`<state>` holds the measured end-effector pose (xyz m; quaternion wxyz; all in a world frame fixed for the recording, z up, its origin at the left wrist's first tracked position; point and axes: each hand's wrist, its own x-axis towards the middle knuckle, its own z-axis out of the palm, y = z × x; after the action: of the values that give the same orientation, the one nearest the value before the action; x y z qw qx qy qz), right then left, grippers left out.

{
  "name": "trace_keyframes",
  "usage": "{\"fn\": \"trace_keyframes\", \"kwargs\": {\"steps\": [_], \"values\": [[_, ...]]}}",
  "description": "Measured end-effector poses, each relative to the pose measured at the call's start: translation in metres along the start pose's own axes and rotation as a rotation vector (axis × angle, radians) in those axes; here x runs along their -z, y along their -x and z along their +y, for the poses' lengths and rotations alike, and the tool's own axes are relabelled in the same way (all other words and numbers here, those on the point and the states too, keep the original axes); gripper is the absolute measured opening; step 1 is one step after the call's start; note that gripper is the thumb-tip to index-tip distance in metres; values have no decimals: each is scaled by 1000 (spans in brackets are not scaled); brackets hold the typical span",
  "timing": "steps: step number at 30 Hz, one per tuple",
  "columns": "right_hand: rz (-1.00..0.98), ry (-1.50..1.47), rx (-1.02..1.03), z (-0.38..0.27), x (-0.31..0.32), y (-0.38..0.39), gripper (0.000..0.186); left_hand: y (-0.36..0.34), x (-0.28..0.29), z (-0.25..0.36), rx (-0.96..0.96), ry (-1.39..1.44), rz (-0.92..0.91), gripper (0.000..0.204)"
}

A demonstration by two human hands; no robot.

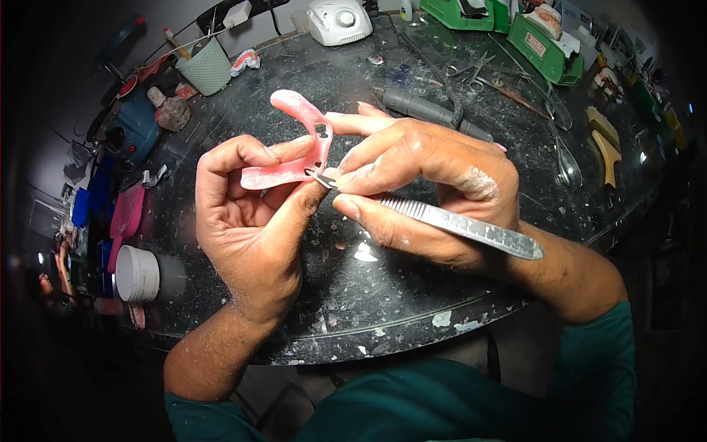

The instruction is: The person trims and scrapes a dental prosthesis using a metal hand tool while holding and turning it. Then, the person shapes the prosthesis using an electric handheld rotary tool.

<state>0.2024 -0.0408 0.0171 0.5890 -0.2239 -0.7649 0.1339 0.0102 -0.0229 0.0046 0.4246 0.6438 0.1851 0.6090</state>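
A pink, U-shaped denture base (294, 106) with small dark holes along its curve is pinched between the thumb and fingers of my left hand (247, 214). My right hand (442, 173) grips a metal scalpel (471, 227) with a ribbed handle marked like a ruler. The scalpel's tip meets the lower part of the curve, close to a dark hole and my left thumb. White dust covers some of the right knuckles. My right fingertips partly hide the blade end, and one right finger reaches to the denture base's far side.
Behind my right hand lies a grey rotary handpiece (420, 109) with a cable, near a white control box (340, 22). Scissors (479, 72), a brush (608, 151) and green bins (541, 51) are at the right. A woven cup (205, 68) and white-lidded jar (138, 273) stand left.
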Motion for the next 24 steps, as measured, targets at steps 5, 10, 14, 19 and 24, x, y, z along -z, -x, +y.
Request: {"fn": "trace_keyframes", "kwargs": {"steps": [5,10,14,19,24], "values": [[3,6,-40,-1,-1,3,11,1,-3,2,-11,-40,17,43],[-5,-195,-129,1,-4,7,15,0,-2,-1,8,-2,24,42],[19,-86,-121,-1,0,6,17,-4,-2,-1,46,-1,28,39],[-76,59,5,0,3,2,24,-6,0,0,167,24,47,32],[-112,104,70,1,0,2,25,-7,0,0,199,-47,74,30]]}}
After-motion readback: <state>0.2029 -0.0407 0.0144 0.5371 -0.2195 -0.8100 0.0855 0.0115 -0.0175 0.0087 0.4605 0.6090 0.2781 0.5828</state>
